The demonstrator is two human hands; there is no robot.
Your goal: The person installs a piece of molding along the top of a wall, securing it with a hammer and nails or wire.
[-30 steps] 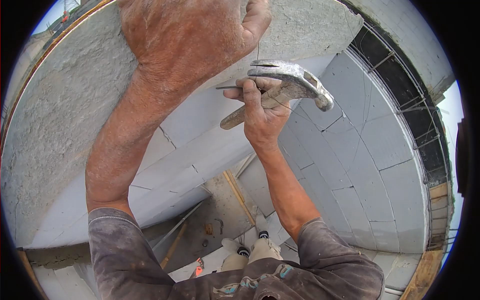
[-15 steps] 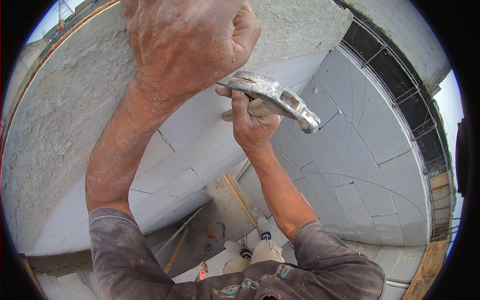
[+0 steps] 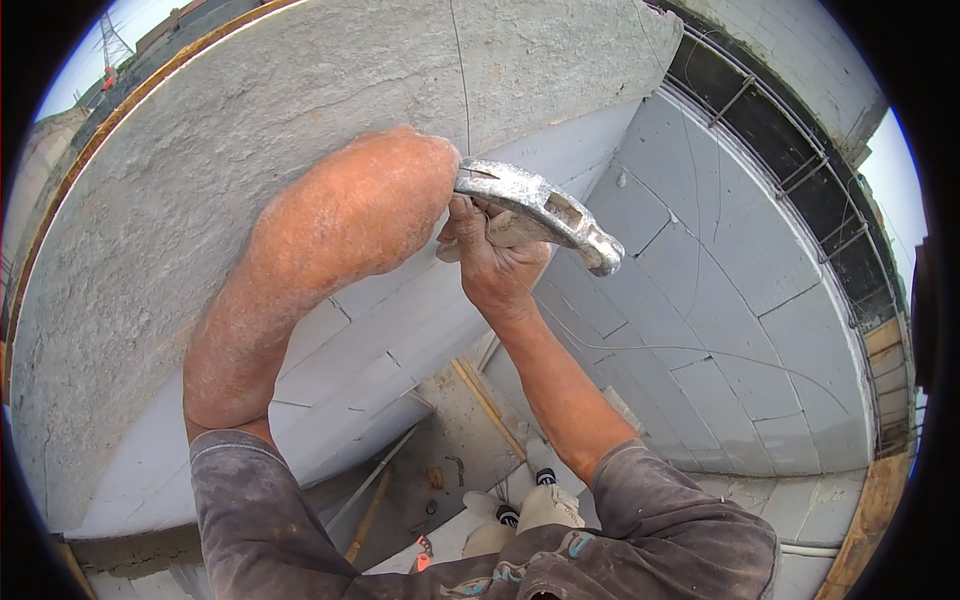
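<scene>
My right hand is wrapped around the handle of a claw hammer. The metal head lies above that hand, claw pointing left and striking face to the right. My left hand is bent in front of the rough concrete beam, close to the hammer's claw. Its back faces me, so the fingers and anything in them are hidden. A thin dark line, string or wire, runs down the beam toward the claw.
A grey block wall stands to the right, with steel bars along its outer edge. Loose wire crosses the wall. Below are wooden strips, a small orange-red object and my shoes.
My left hand has swung downward, its wrist bent, so the curled fingers seen before are hidden. The hammer and my right hand have shifted slightly left in view.
</scene>
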